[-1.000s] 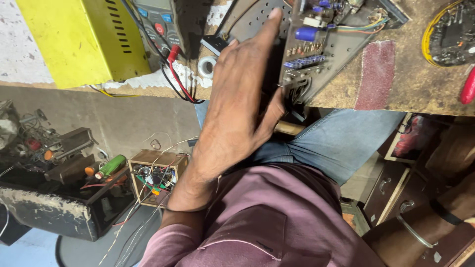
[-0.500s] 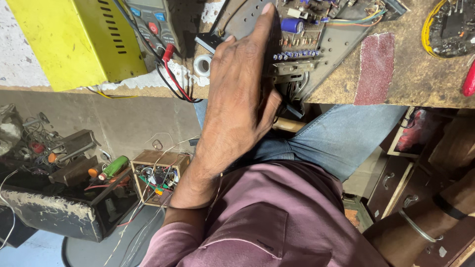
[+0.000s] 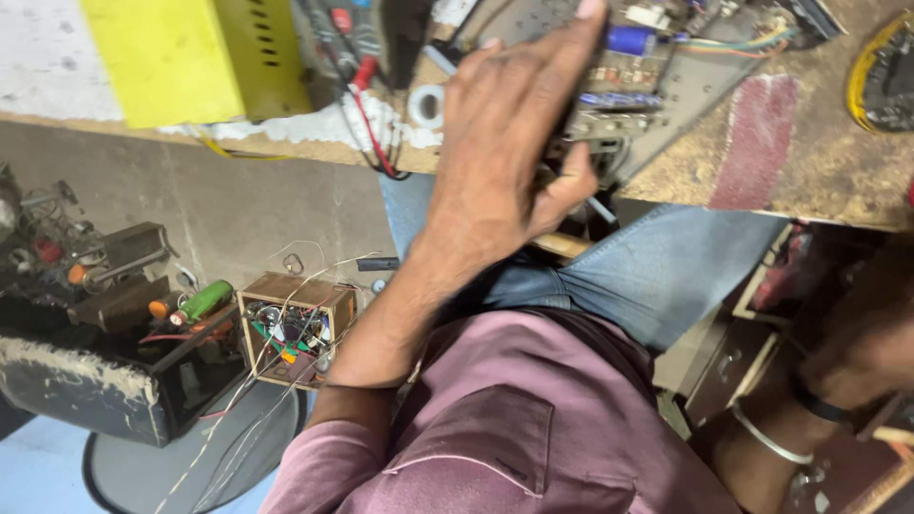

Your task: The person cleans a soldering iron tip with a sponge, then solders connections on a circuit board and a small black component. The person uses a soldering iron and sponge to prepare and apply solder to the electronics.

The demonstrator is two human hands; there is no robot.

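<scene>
A: Since the head cam looks straight down, which hand's on the board?

B: Left hand (image 3: pixel 500 143). Palm down over a metal chassis w/ circuit board (image 3: pixel 633 90) on the wooden workbench (image 3: pixel 828 162). Fingers held together, stretched flat over the board, index tip near the top edge of frame. Thumb hooks under the chassis's near edge, so it's a loose clasp, thumb vs. fingers.

A: What's on the board?

B: Blue cylindrical capacitor (image 3: pixel 630 40) just right of the fingertips, row of small parts below it, coloured wires (image 3: pixel 738 43) running off to the right.

A: Right hand?

B: Right hand (image 3: pixel 862 357) low at the right edge, blurry, dark band and a thin metal bangle (image 3: pixel 762 436) on the wrist. Can't tell the fingers, can't tell if it holds anything.

A: Rest of the bench?

B: Yellow vented metal box (image 3: pixel 195 57) at the left, red and black test leads (image 3: pixel 371 109) beside it, white tape roll (image 3: pixel 426 105) just left of the hand. Reddish patch (image 3: pixel 757 143) on the benchtop right of the chassis.

A: Floor?

B: Open wooden box w/ electronics and wires (image 3: pixel 295 328) near the left elbow, black tray of tools (image 3: pixel 105 381) further left w/ a green cylinder (image 3: pixel 202 303) on it. Person's in a maroon shirt (image 3: pixel 495 428) and blue jeans (image 3: pixel 647 276).
</scene>
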